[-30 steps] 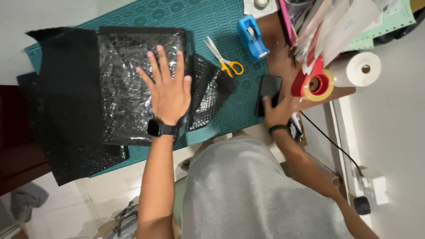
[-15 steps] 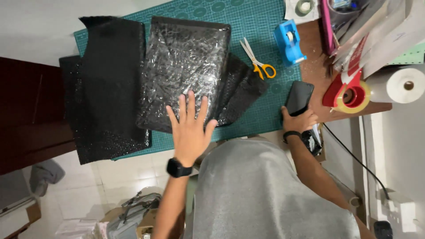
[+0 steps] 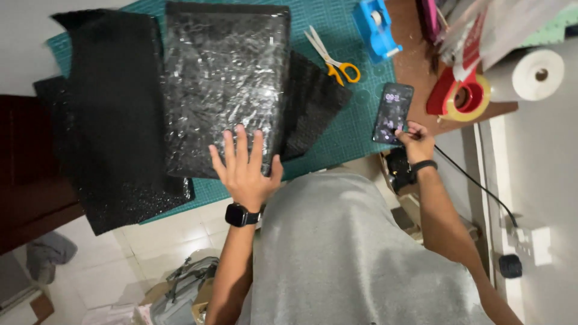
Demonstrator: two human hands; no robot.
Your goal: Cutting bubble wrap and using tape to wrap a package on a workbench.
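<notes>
Black bubble-wrap sheets (image 3: 108, 120) overhang the left edge of the green cutting mat (image 3: 337, 144); unsupported, they may slide off. The left hand (image 3: 245, 168) lies open, fingers spread, pressing the near edge of the glossy wrapped packet (image 3: 223, 78); weak pressure could let it shift. The scissors (image 3: 331, 57) lie loose nearby. The right hand (image 3: 414, 139) touches the phone (image 3: 392, 112) with fingertips, no closed grip; a nudge could displace it.

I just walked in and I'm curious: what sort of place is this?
Probably a home packing or craft desk. A green cutting mat covers the table, with yellow-handled scissors, a blue tape dispenser and a red one. The left hand presses a black bubble-wrapped parcel; the right hand touches a phone.
</notes>
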